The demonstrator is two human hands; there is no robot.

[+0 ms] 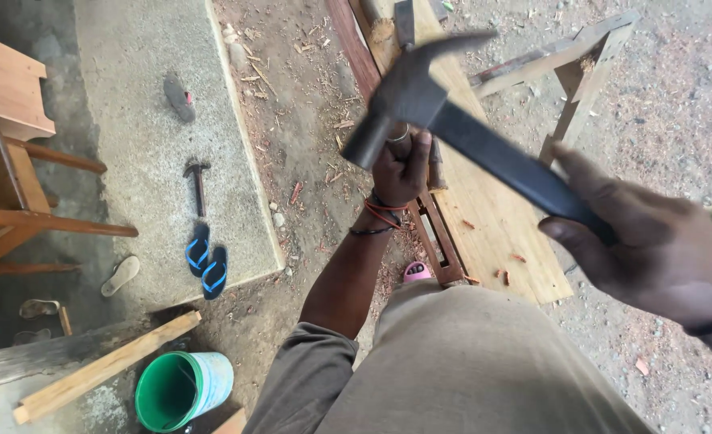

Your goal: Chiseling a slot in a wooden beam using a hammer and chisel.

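Striking step, judged: right hand grips the raised hammer; left hand, fisted, steadies something unseen against the plank on its left edge. Next move calls for a true downward blow clearing the fingers.

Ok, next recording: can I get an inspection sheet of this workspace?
Surface: dirt ground strewn with wood chips; concrete slab at left.
Job's things: claw hammer raised over a plank; small wooden frame beside the plank.
Clutter: second hammer, blue sandals, green bucket, timber offcut.
Grips: right hand grips the hammer handle; left hand closed on something at the frame, unclear what.
Cables: nothing seen.
Surroundings: wooden furniture left, sawhorse top right.
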